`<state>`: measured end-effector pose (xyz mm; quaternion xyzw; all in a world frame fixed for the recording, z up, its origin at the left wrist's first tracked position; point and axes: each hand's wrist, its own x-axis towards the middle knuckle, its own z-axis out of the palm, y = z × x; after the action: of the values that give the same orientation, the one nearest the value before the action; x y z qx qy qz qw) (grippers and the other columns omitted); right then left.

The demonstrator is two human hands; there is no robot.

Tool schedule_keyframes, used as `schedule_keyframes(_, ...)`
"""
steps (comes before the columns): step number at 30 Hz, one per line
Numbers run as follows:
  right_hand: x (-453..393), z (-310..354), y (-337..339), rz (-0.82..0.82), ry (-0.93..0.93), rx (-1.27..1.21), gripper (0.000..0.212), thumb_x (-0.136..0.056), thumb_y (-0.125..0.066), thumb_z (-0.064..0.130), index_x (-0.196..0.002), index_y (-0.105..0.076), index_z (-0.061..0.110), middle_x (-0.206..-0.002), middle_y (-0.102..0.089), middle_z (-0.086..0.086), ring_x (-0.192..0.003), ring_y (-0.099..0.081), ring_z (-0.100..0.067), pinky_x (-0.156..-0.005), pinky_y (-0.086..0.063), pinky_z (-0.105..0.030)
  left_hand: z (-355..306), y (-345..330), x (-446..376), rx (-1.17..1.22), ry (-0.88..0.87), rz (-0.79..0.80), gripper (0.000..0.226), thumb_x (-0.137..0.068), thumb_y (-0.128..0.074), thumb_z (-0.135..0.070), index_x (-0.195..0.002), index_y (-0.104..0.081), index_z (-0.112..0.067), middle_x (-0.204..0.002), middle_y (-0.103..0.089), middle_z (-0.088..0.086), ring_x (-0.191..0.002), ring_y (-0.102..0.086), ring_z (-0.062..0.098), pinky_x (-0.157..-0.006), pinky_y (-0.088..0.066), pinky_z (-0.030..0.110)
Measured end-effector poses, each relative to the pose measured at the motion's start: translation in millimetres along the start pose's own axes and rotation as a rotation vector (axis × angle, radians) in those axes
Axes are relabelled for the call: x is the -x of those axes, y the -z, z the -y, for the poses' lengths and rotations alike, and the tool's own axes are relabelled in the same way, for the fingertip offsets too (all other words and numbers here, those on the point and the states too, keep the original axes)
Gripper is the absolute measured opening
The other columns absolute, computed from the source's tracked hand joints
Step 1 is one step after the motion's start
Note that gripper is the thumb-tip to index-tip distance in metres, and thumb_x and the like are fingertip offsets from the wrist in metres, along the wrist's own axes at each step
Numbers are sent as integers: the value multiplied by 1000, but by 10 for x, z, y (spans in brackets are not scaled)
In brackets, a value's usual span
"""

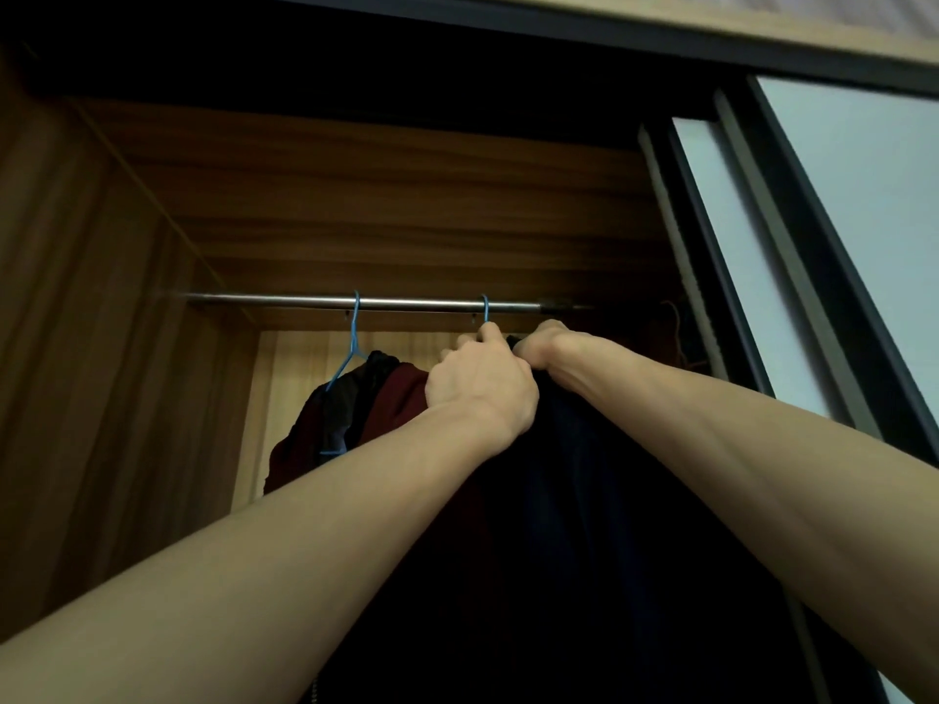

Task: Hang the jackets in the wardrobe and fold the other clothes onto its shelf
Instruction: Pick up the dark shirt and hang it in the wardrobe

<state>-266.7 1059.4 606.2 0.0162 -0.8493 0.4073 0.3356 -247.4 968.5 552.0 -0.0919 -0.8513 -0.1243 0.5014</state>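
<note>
At centre frame, both hands reach up under a steel wardrobe rail [366, 300]. The left hand [480, 386] pinches a blue wire hanger hook [485, 309] already over the rail; the right hand [546, 348] grips the collar of a dark navy jacket [584, 500]. Left of them, a maroon jacket [401, 398] already hangs. Folding appears still to come.

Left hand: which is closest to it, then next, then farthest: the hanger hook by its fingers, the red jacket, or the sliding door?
From the left hand:
1. Hanger hook, just above the fingers.
2. Red jacket, beside it on the left.
3. Sliding door, far right.
</note>
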Motion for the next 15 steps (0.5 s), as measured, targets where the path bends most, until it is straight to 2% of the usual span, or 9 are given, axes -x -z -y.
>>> schedule_keyframes(2,32,-9,29,26,5,22,48,-99,-69,18,-139,-51,-2,-105,-65,-13,-91,-63,-23,-78,-53,-31,28,-13,43,-2,-39,-10,43,-109,-35,-35,-145,-42,-13,-134,-57,16,-120,-58,36,-79,-39,40)
schedule_keyframes(5,72,-43,105,74,14,109,61,-98,-71,21,-148,-43,-1,-134,-61,-19,-106,-66,-29,-87,-56,-36,125,-15,96,-50,-77,-23,41,-108,-36,-38,-141,-45,-15,-126,-61,12,-113,-61,33,-77,-39,39)
schedule_keyframes(7,103,-82,165,72,42,181,54,-97,-73,22,-141,-51,1,-132,-63,-18,-113,-66,-29,-90,-55,-36,200,-4,129,-58,-98,-40,38,-108,-36,-38,-137,-46,-16,-120,-62,10,-104,-62,30,-75,-39,39)
schedule_keyframes(9,114,-130,205,49,79,256,48,-96,-74,25,-137,-57,5,-129,-64,-15,-108,-66,-27,-86,-54,-35,255,14,159,-58,-114,-53,36,-108,-36,-38,-135,-47,-17,-116,-63,8,-94,-59,26,-73,-40,38)
schedule_keyframes(11,133,-176,214,8,114,350,50,-95,-74,30,-138,-57,11,-128,-63,-11,-104,-63,-24,-84,-53,-34,300,38,190,-58,-121,-53,37,-107,-37,-38,-136,-48,-18,-118,-63,8,-97,-61,27,-73,-40,38)
schedule_keyframes(13,192,-224,204,-38,159,443,54,-95,-73,35,-141,-54,17,-133,-60,-9,-115,-62,-26,-91,-55,-38,339,62,225,-59,-130,-51,37,-107,-36,-37,-136,-48,-17,-120,-63,8,-104,-63,29,-73,-38,38)
schedule_keyframes(15,297,-285,186,-104,248,570,57,-96,-70,37,-146,-49,20,-141,-53,-10,-128,-55,-30,-100,-50,-42,373,92,260,-54,-147,-43,36,-108,-37,-37,-135,-48,-17,-120,-63,7,-104,-63,29,-74,-38,37)
